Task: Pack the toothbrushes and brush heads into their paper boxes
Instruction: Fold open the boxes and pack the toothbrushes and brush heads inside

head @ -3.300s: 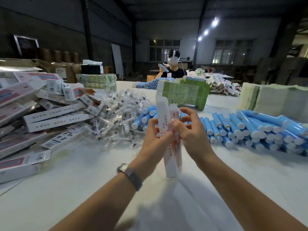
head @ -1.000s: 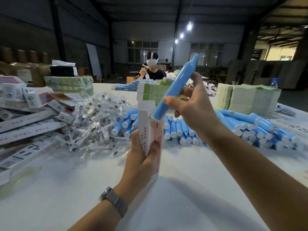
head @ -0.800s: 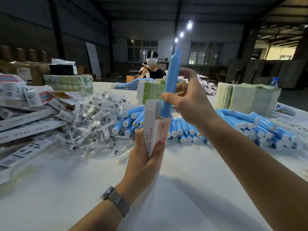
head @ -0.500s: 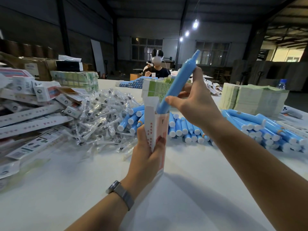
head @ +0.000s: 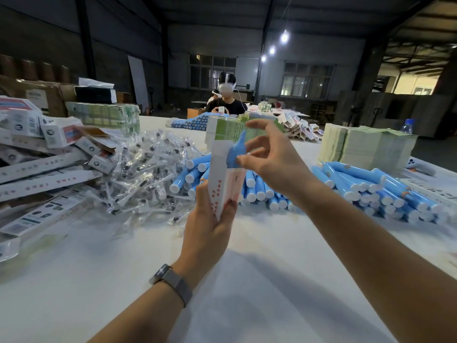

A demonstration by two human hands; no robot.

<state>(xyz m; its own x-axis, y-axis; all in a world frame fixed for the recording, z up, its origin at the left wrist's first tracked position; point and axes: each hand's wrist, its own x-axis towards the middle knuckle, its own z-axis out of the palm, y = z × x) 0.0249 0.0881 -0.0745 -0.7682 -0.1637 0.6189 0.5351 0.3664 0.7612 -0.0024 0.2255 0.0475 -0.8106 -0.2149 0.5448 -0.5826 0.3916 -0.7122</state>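
Blue toothbrush (head: 236, 152) tip juts from paper box (head: 223, 179) gripped by left hand (head: 210, 229); right hand (head: 274, 159) loose-fingered.

Blue brushes, white and pink box

The held box (head: 223, 184) is white with red characters and a pink face; the toothbrush (head: 236, 154) poking from its top is light blue, like the white-capped pile (head: 371, 186) beyond the grip.

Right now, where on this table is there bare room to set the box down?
The white table is bare in front, around both forearms and below the left hand. Behind that it is crowded: bagged brush heads and boxes on the left, blue toothbrush handles from centre to right.
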